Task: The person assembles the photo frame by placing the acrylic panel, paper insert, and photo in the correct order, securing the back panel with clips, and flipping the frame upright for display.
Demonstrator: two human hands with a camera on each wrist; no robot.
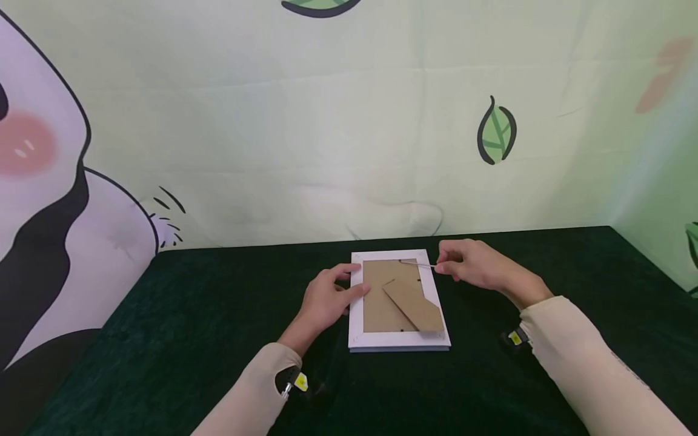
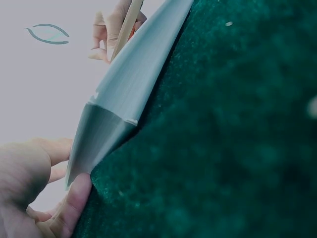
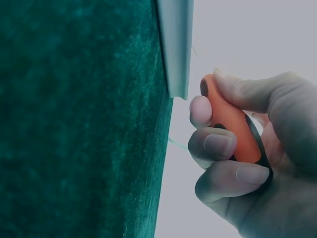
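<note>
Two hands work on a white frame (image 1: 399,300) that lies face down in the middle of the green table (image 1: 218,339). The left hand (image 1: 327,300) presses its left edge with straight fingers. The right hand (image 1: 480,266) grips an orange-handled tool (image 3: 230,121), its thin tip at the top edge of the backing board (image 1: 384,293). I judge the work is at the beginning: the board is still in the frame and the stand (image 1: 414,306) lies flat.

A dark green velvety cloth (image 1: 163,339) covers the table. Behind it hangs a pale green backdrop (image 1: 327,133) printed with leaves (image 1: 496,132), and a large cartoon panda (image 1: 49,200) with a pink cheek fills its left side.
</note>
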